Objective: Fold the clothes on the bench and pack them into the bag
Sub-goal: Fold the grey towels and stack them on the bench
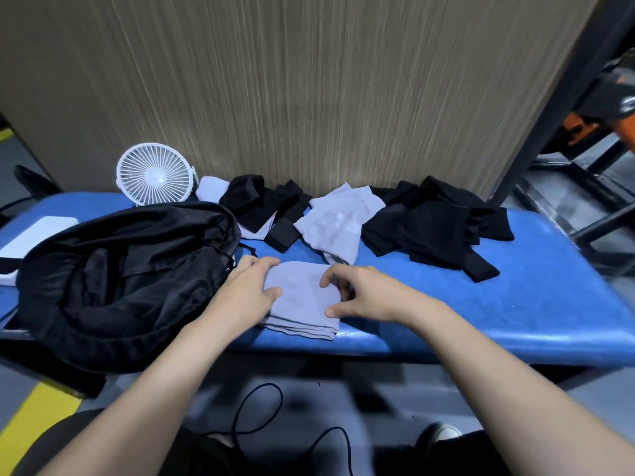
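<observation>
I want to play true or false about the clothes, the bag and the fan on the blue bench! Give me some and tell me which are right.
1. Both hands are on a folded grey garment. True: the left hand and the right hand touch it.
2. The black bag lies right of the grey garment. False: it lies left of it.
3. A white fan stands at the back of the blue bench. True.
4. All the clothes are already packed. False: black clothes and light grey clothes lie unpacked at the back of the bench.
5. The fan is black. False: it is white.
</observation>
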